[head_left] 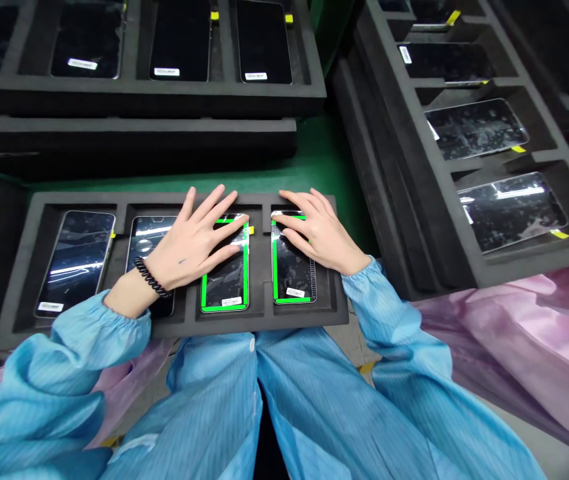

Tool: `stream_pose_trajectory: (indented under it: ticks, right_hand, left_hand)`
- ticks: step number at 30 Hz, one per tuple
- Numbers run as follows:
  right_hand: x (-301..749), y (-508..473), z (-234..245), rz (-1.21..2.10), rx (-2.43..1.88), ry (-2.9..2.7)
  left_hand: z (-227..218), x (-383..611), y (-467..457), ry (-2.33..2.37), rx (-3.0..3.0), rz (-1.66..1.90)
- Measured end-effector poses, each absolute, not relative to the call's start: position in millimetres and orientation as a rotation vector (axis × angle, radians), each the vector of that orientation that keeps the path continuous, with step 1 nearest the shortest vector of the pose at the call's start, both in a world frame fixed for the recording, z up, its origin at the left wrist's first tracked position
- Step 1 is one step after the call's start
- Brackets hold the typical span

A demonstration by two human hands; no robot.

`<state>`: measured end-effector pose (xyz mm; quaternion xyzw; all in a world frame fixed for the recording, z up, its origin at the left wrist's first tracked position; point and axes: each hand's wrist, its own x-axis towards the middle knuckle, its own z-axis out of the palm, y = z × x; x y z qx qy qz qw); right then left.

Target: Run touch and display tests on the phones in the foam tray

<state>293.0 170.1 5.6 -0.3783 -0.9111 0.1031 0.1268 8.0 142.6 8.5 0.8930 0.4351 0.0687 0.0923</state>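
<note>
green-bordered phones (pixel 225 275) (pixel 291 268) — one partly beneath each of the hands (pixel 188 245) (pixel 321 232) | loosely spread — gripping nothing

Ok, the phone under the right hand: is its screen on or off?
On: bright green bands show along the left and bottom edges of the phone under the right hand.

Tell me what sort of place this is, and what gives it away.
Likely a phone factory or test workshop: dark foam trays hold phones with small white labels in separate slots, two of them show green borders, and the person wears a blue smock.
</note>
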Motion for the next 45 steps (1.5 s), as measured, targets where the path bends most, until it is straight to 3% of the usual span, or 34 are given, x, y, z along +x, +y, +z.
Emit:
stream_pose_trajectory:
  ticks: [11, 45]
  right_hand:
    - [301.4, 131.8, 8.0, 0.241, -0.781, -2.694]
    - [311.5, 77.3, 11.2, 0.524, -0.597, -2.595]
  left_hand:
    - [16.0, 2.7, 96.6, 1.094, 2.7, 0.24]
    - [9.8, -3.0, 59.8, 0.788, 2.491, 0.477]
